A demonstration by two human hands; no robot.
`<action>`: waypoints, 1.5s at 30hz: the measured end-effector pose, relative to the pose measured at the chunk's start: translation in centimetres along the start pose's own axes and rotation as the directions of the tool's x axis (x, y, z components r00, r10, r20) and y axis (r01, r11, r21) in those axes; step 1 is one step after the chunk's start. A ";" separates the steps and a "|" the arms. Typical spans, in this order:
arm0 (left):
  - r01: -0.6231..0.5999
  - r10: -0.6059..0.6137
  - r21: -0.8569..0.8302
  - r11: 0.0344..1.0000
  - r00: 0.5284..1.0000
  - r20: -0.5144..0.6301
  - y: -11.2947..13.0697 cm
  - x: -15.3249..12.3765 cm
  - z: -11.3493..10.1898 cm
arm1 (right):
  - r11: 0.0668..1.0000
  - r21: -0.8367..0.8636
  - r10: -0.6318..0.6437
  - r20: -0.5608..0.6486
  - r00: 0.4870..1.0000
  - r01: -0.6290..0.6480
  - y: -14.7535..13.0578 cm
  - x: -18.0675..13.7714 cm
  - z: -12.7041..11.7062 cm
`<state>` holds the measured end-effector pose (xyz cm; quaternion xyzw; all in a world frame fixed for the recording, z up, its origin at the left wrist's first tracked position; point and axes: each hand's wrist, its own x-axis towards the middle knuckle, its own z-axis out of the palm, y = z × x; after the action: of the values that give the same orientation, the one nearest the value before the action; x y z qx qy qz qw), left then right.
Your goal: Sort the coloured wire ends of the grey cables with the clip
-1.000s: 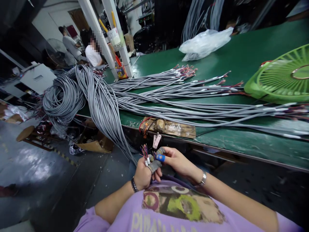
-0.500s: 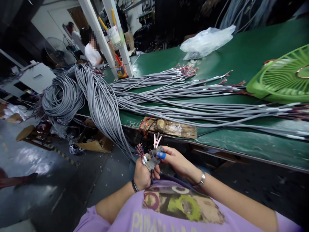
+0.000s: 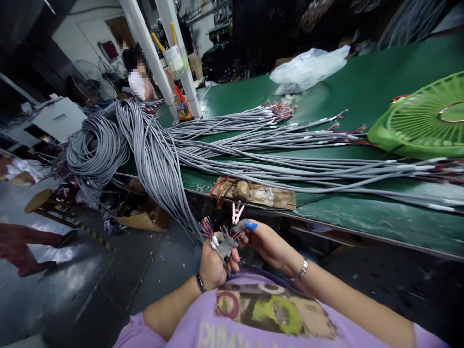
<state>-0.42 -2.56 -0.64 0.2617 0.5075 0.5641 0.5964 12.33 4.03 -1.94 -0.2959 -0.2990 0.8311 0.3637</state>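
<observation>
My left hand (image 3: 212,266) is closed around the ends of several grey cables, whose white sleeve (image 3: 215,240) and fanned coloured wires (image 3: 207,227) stick up above the fist. More thin wires (image 3: 225,231) rise between its thumb and fingers. Close on the right, my right hand (image 3: 264,241) pinches the tip of a thin wire (image 3: 236,236) from that bunch. Grey coverings wrap some fingertips, and a blue band sits on a right finger. Just above the hands, a pale pink clip (image 3: 237,212) stands at the table edge.
Long grey cables (image 3: 155,159) lie across the green table (image 3: 362,87) and hang over its front edge at left. A wooden board (image 3: 268,193) lies at the edge. A green fan (image 3: 420,116) stands at right, a plastic bag (image 3: 310,70) behind. A person (image 3: 138,84) is at far left.
My right hand has moved slightly up and away from the left, and a wire now shows stretched between them. At far left, a passer-by's legs have come further into view.
</observation>
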 end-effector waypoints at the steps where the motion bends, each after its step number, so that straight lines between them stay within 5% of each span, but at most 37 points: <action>1: 0.002 -0.002 -0.016 1.000 1.000 0.005 0.2 0.0 0.1 | 0.999 0.050 0.017 -0.034 0.999 -0.016 0.0 0.4 -0.4; 9: 0.036 -0.036 -0.071 0.997 0.999 0.008 0.8 0.6 1.4 | 0.979 0.202 -0.026 0.029 0.999 0.020 -0.1 3.6 0.3; 25: 0.047 -0.049 -0.054 0.997 0.998 -0.040 0.1 0.9 1.4 | 0.946 0.324 0.032 0.011 0.999 -0.034 0.2 3.5 0.7; 45: -0.083 0.077 -0.049 0.995 0.990 -0.115 0.5 1.1 2.0 | 0.983 0.176 0.046 0.083 0.995 -0.061 -1.2 2.2 0.7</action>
<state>0.98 -0.87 0.18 0.2334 0.5143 0.6147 0.5505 11.16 6.26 -1.23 -0.2372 -0.2295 0.8750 0.3542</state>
